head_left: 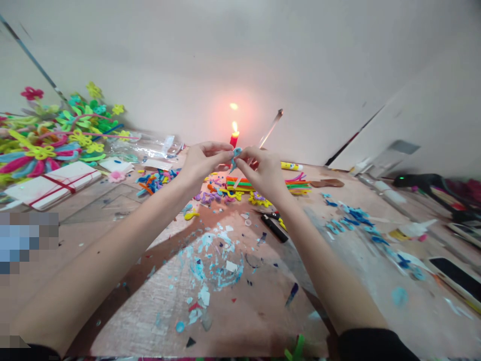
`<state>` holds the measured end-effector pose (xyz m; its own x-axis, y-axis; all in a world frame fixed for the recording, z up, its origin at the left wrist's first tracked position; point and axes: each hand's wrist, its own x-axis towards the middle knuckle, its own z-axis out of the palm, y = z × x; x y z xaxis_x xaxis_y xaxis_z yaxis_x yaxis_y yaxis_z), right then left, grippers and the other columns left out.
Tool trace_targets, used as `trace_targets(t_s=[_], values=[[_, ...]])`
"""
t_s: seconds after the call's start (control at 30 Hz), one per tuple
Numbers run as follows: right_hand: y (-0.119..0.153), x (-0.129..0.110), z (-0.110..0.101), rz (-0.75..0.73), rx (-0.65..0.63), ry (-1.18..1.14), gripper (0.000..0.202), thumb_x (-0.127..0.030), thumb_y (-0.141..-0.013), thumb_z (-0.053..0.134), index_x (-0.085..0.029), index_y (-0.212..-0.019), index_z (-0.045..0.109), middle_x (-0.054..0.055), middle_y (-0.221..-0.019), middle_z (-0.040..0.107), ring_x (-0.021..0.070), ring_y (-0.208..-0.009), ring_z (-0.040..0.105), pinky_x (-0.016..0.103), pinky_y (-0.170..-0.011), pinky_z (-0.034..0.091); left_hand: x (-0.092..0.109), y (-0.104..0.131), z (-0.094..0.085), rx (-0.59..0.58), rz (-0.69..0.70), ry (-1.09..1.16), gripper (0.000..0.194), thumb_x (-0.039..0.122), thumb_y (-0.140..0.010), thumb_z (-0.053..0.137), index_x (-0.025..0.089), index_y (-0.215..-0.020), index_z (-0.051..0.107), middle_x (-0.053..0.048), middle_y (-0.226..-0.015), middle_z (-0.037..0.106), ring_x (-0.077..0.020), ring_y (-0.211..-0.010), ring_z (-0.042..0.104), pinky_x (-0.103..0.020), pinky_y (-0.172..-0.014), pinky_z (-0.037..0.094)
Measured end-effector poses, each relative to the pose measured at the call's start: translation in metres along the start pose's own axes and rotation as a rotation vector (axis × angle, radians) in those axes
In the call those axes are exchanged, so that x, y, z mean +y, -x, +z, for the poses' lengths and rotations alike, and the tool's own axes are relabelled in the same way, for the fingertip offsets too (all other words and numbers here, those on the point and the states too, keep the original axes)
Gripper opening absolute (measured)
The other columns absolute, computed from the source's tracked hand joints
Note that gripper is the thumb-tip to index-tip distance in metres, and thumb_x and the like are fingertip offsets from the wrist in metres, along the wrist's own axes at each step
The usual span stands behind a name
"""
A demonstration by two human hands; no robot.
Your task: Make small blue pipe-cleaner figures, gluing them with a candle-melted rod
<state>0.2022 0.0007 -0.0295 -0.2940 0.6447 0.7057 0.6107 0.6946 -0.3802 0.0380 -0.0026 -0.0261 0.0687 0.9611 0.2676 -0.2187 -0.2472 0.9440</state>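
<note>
A small light-blue piece (236, 152), thin and curled, is pinched between my two hands at the middle of the view; its exact kind is too small to tell. My left hand (206, 159) grips its left side with thumb and fingertips. On the other side my right hand (265, 169) holds it the same way. Just behind the fingers a red candle (234, 137) burns with an upright flame. A thin stick with a dark tip (271, 126) slants up behind my right hand.
Colourful pipe-cleaner flowers (41, 150) heap up at the left, by a white box (52, 184) with red string. Below my hands lie blue scraps (214, 258) and a black-handled tool (274, 228). Several blue pieces (356, 215) and a phone (456, 278) lie right.
</note>
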Motion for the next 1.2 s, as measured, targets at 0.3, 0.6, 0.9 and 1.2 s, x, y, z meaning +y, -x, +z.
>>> trace_targets(t_s=[0.3,0.6,0.9,1.2], values=[[-0.004,0.000,-0.014,0.057,-0.050,-0.130,0.022,-0.038,-0.088,0.062,-0.020,-0.090,0.073,0.002,-0.083,0.074,0.0140,-0.073,0.062,0.029,-0.065,0.046,0.014,0.000,-0.007,-0.052,0.167,-0.254,0.013,0.023,-0.076,0.073,0.016,-0.087,0.073,-0.007,-0.085,0.074,-0.0132,-0.073,0.067,-0.022,-0.060,0.053],[-0.005,-0.003,-0.019,0.124,-0.024,-0.306,0.024,-0.043,-0.084,0.068,-0.019,-0.082,0.070,0.001,-0.074,0.068,0.0125,-0.067,0.059,0.028,-0.062,0.045,0.019,0.003,-0.008,-0.173,0.252,-0.386,0.009,0.023,-0.079,0.070,0.018,-0.086,0.072,-0.004,-0.074,0.070,-0.0124,-0.069,0.065,-0.022,-0.058,0.051],[-0.004,-0.003,-0.021,0.028,0.003,-0.192,0.017,-0.035,-0.085,0.067,-0.020,-0.078,0.069,0.000,-0.072,0.067,0.0122,-0.068,0.059,0.027,-0.061,0.044,0.022,0.004,-0.008,-0.162,0.295,-0.437,0.008,0.021,-0.077,0.071,0.017,-0.083,0.073,-0.005,-0.075,0.072,-0.0137,-0.070,0.066,-0.023,-0.058,0.052],[-0.005,-0.005,-0.028,-0.031,0.013,-0.164,0.012,-0.031,-0.085,0.065,-0.021,-0.081,0.069,-0.001,-0.074,0.069,0.0119,-0.070,0.061,0.026,-0.060,0.046,0.028,0.004,-0.009,-0.171,0.414,-0.596,0.011,0.022,-0.078,0.071,0.016,-0.086,0.074,-0.004,-0.076,0.073,-0.0121,-0.067,0.067,-0.023,-0.064,0.054]])
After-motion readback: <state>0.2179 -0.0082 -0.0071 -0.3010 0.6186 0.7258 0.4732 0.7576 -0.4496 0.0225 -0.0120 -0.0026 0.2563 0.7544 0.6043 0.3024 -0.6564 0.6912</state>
